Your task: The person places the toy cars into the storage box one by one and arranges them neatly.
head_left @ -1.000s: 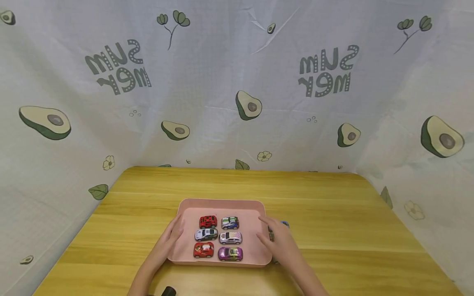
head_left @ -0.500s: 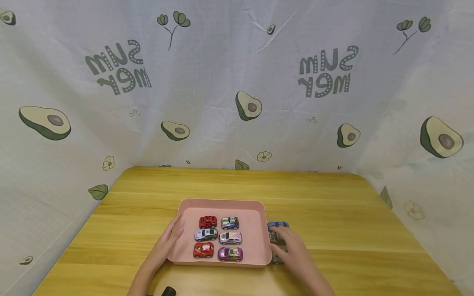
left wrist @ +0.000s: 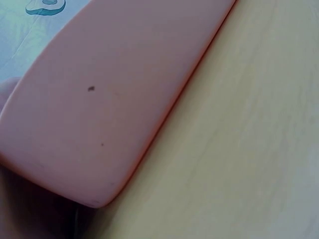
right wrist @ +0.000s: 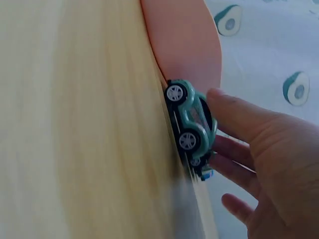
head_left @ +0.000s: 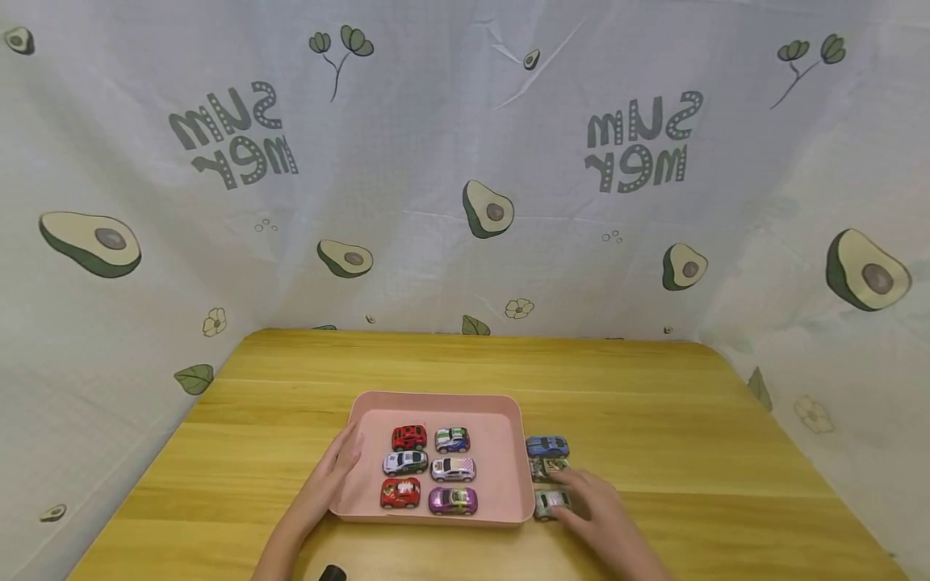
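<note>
In the head view, a pink tray carries several small toy cars in two columns, such as a purple toy car and a red one. My left hand rests at the tray's left rim, fingers extended and relaxed. Right of the tray stands a short column of toy cars: a blue one, a camouflage-patterned one and a green toy car. My right hand reaches over these, fingers loosely spread. In the right wrist view, its thumb lies at the roof of the green car.
The tray and cars stand on a wooden table. A white curtain with avocado prints hangs behind the table and at both sides. A small black cylindrical object shows at the bottom edge.
My right hand has moved from over the tray's right rim out to the right and down to the green toy car, uncovering the blue car. My left hand has stayed at the rim.
</note>
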A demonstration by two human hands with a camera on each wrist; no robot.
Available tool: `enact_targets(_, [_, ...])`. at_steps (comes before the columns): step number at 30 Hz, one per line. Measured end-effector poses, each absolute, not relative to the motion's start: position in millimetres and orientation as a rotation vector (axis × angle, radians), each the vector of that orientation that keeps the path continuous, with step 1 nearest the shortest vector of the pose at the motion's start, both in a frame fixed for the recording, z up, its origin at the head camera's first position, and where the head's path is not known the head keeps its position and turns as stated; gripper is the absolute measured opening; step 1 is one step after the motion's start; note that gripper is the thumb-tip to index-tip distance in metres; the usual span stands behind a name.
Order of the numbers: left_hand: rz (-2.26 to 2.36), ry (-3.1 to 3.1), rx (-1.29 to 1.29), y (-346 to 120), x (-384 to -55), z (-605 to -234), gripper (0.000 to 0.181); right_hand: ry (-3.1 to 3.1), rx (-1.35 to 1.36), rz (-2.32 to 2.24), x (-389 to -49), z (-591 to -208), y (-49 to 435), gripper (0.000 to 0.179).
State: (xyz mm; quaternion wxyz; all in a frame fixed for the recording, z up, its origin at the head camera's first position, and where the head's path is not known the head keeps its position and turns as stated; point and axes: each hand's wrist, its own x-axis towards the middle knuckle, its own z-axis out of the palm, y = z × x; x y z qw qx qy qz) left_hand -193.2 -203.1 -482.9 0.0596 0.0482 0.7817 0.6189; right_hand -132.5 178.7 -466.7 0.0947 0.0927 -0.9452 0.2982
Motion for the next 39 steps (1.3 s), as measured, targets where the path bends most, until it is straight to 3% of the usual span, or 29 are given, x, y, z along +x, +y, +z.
enact_targets(39, [1.852,2.381,0.190,-203,-192,-480,0.056,-2.872,0.197,0.945,-133,-477,192,0.035])
